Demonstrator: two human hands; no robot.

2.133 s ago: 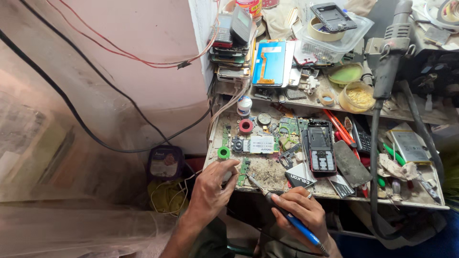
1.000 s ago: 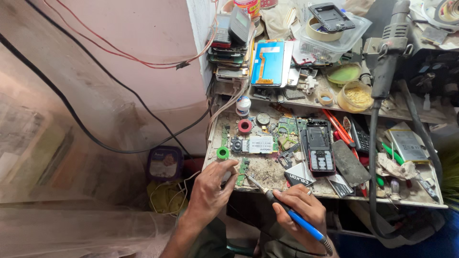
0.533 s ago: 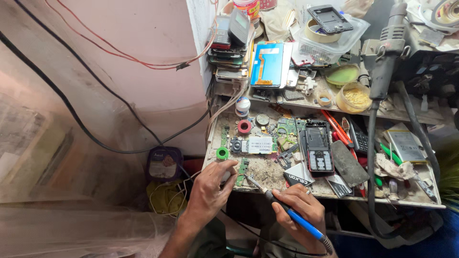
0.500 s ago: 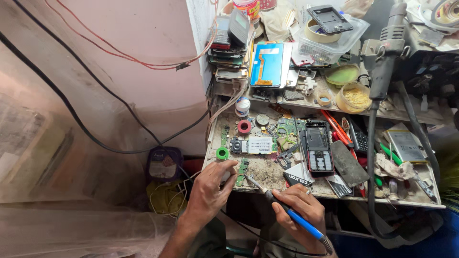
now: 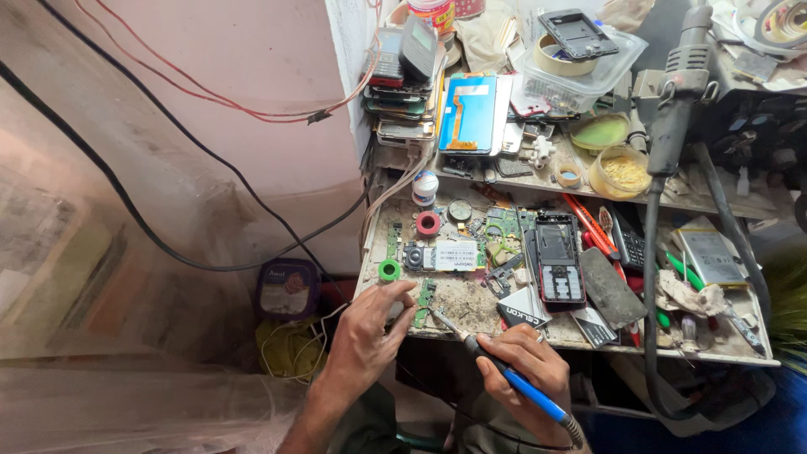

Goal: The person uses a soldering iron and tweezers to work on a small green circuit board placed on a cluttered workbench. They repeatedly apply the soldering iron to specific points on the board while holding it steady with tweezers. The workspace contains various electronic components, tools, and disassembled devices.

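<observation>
Near the front edge of the bench: a small green circuit board (image 5: 425,301) lies flat on the bare, dusty patch by the left front corner, where both hands can reach it.
Left hand: the left hand (image 5: 367,335) comes up over the front edge, fingers spread and bent, fingertips pressing beside the board; its grip closes on nothing, and it appears to be steadying the board against the tool's push.
Right hand: the right hand (image 5: 523,368) has its grip closed like a pen hold around a blue-handled soldering iron (image 5: 504,375), held low and slanted so the metal tip points up-left and meets the board's lower edge.
Cord: the iron's tail runs off past the wrist toward the lower right.
Just behind the board: a green solder spool (image 5: 389,269), a red spool (image 5: 428,223) and a long board with a white label (image 5: 441,256) sit along the left side, within easy reach.
Middle of the bench: an opened keypad phone (image 5: 558,261) lies face up, with a dark flat cover (image 5: 611,287) beside it.
Back shelf: a blue phone screen panel (image 5: 471,113) leans upright, and a clear plastic tub (image 5: 584,63) holds a tape roll.
Right side: a hot-air handpiece (image 5: 677,80) hangs nozzle-up on its thick hose.
Change from the earlier frames: very little; both hands stay at the same spot, and the iron's tip remains on the board, with only a slight shift in the view.
</observation>
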